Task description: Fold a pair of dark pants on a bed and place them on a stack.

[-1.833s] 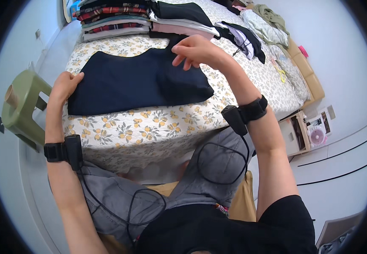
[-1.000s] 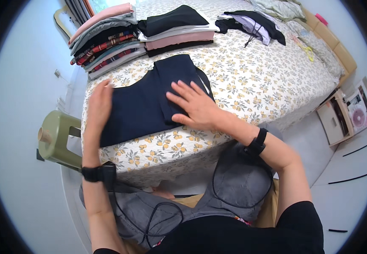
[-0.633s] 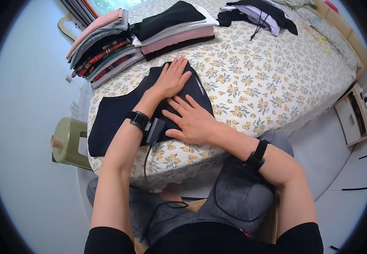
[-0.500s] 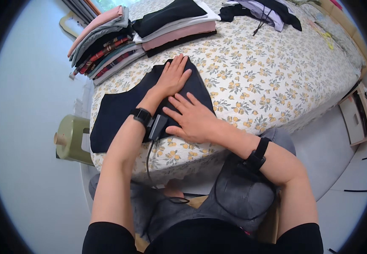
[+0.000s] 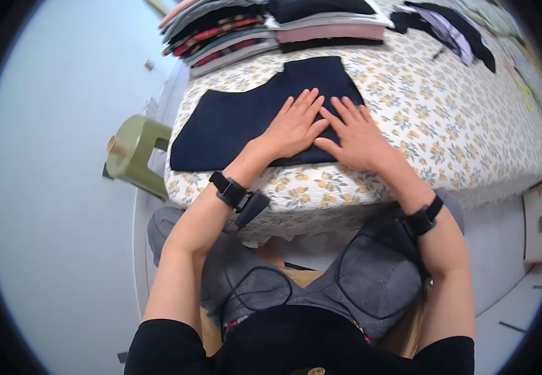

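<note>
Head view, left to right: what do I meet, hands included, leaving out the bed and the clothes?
Green stool, left wrist strap, left hand, right hand, right wrist strap, white cabinet.

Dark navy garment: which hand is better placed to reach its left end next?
Likely the left hand: it lies flat on the dark navy garment, nearer that end. The right hand is by the opposite edge, with the left hand in between.

Tan tube (image 5: pixel 116 146) on green stool (image 5: pixel 134 142), beside the floral-covered bed (image 5: pixel 424 134).
</note>
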### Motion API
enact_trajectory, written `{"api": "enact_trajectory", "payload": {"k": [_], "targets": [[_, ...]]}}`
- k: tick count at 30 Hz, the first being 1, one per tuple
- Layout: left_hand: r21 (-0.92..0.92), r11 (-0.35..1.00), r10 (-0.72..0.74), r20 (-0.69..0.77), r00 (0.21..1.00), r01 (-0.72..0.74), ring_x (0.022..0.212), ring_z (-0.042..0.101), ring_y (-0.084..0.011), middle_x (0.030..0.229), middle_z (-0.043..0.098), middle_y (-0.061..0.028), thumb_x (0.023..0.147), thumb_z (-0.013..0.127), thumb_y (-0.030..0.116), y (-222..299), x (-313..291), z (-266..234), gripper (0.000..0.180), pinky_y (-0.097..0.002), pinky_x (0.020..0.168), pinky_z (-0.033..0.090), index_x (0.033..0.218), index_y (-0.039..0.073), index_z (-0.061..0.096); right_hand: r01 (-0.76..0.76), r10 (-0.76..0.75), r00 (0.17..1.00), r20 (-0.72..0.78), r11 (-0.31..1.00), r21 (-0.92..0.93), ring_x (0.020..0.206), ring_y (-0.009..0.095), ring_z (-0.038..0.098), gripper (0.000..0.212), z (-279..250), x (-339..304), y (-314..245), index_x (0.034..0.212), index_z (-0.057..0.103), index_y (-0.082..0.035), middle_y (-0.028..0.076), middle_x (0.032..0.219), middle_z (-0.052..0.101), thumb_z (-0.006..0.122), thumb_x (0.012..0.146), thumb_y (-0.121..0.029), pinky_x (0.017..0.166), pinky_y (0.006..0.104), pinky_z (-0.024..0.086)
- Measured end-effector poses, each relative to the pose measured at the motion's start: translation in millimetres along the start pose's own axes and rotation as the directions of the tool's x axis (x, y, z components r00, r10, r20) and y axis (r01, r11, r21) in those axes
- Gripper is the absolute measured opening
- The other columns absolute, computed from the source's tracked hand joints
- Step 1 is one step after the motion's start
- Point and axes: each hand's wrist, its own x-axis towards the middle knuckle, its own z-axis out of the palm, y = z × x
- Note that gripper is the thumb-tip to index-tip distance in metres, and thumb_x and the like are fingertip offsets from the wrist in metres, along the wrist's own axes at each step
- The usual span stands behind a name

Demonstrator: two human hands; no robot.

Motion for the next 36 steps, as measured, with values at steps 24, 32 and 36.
{"api": "enact_trajectory", "payload": {"k": [24, 32, 36], "targets": [[0.008, 0.634, -0.772, -0.046, 0.634, 0.773, 0.062, 0.064, -0.0262, 0.068, 0.064, -0.0168, 0.076, 0.064, 0.028, -109.1, -106.4, -161.7, 0.035, -0.0353, 0.060, 0.049, 0.081, -0.006, 0.065, 0.027, 0.036, 0.860, -0.509, 0.993, 0.116, 0.122, 0.039, 0.041, 0.052, -15.5, 11.5, 14.3, 0.119, 0.054, 0.002, 0.026, 0.127, 0.046, 0.044, 0.093, -0.042, 0.100, 0.0468, 0.031], [-0.264, 0.671, -0.653, 0.231, 0.721, 0.693, 0.077, 0.063, -0.0348, 0.086, 0.064, -0.0227, 0.087, 0.050, 0.042, 4.4, -13.0, -143.3, 0.055, -0.0388, 0.072, 0.049, 0.099, -0.010, 0.060, 0.043, 0.049, 0.817, -0.575, 0.989, 0.145, 0.116, 0.038, 0.046, 0.048, -16.3, 6.4, 21.3, 0.113, 0.057, 0.004, 0.026, 0.121, 0.051, 0.047, 0.093, -0.038, 0.097, 0.0454, 0.035], [-0.016, 0.863, -0.504, 0.022, 0.863, 0.504, 0.093, 0.059, -0.0397, 0.100, 0.062, -0.0208, 0.092, 0.041, 0.036, -14.9, -15.6, -114.0, 0.046, -0.0424, 0.086, 0.045, 0.101, -0.005, 0.060, 0.045, 0.054, 0.780, -0.623, 0.989, 0.142, 0.113, 0.039, 0.048, 0.047, -18.1, 9.1, 24.7, 0.112, 0.057, 0.004, 0.027, 0.117, 0.053, 0.047, 0.093, -0.037, 0.095, 0.0458, 0.037]]}}
